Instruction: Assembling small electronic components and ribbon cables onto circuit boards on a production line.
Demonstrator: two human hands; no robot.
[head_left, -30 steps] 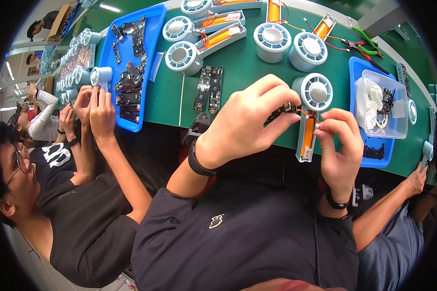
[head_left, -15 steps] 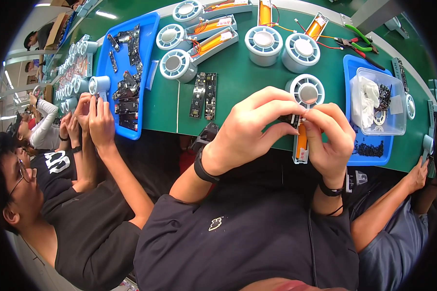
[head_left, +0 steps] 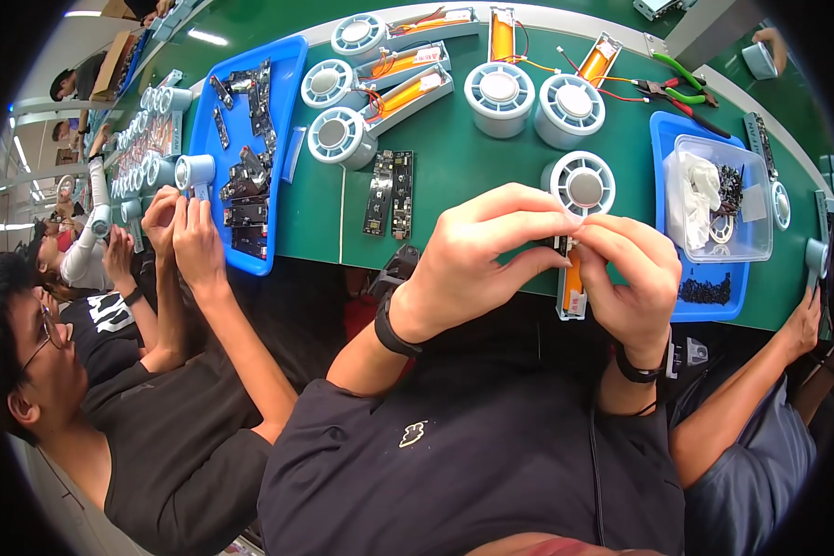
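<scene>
My left hand (head_left: 491, 264) is closed in a pinch around a small dark circuit board (head_left: 562, 246), mostly hidden by the fingers. Fingertips of my right hand (head_left: 628, 278) meet those of the left and are pinched together; what they hold is hidden. Directly beneath is a pale blue handheld fan (head_left: 584, 190) with a round slotted head. Its open handle holds an orange battery (head_left: 574, 278), partly covered by my hands. Two loose long circuit boards (head_left: 389, 195) lie on the green table to the left of my hands.
More fans (head_left: 500, 93) with open handles and loose wires stand farther back. A blue tray (head_left: 292, 83) of circuit boards lies left. On the right, another blue tray (head_left: 663, 139) holds a clear box (head_left: 760, 246) and black screws; pliers (head_left: 686, 91) lie behind. Co-workers sit on both sides.
My hands stay joined over the fan; the fingers have shifted slightly, and less of the dark board shows. The whole view has moved a little.
</scene>
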